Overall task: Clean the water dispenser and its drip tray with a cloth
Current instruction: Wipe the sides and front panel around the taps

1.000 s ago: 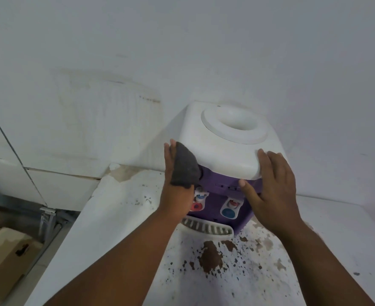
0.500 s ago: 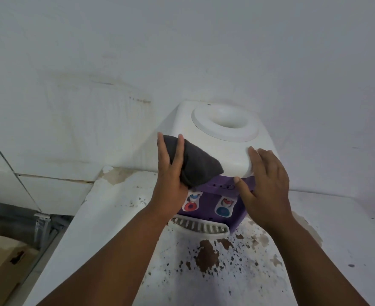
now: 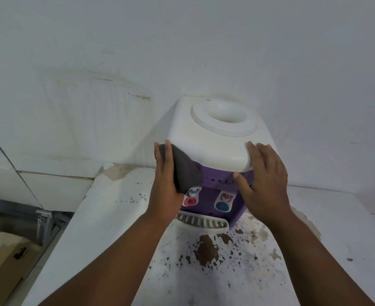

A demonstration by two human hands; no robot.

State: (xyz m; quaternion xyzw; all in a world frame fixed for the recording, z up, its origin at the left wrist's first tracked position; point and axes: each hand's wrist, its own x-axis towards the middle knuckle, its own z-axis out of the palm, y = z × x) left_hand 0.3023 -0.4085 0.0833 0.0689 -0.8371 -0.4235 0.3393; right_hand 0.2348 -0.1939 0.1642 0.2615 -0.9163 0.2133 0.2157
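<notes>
A small water dispenser with a white top and a purple front (image 3: 215,151) stands at the far edge of a white table (image 3: 116,217), close to the white wall (image 3: 182,51). The top has a round white hole.

The left hand (image 3: 166,180) holds a dark grey cloth (image 3: 185,173) against the front left corner of the dispenser, just where the white top meets the purple part. The fingers lie straight along the cloth. The thumb is hidden under the cloth, and the cloth sits bunched up in the hand.

The right hand (image 3: 266,180) lies flat on the front right corner of the dispenser. Its fingers are spread on the white top and its thumb touches the purple front. It holds nothing.

Between the two hands are a red tap (image 3: 191,200) and a blue tap (image 3: 223,205). Under them a white drip tray with slots (image 3: 202,221) sits on the table, touching the foot of the dispenser.

Brown spots (image 3: 206,250) cover the table just in front of the tray. A brown cardboard box (image 3: 3,261) is down past the left edge of the table.
</notes>
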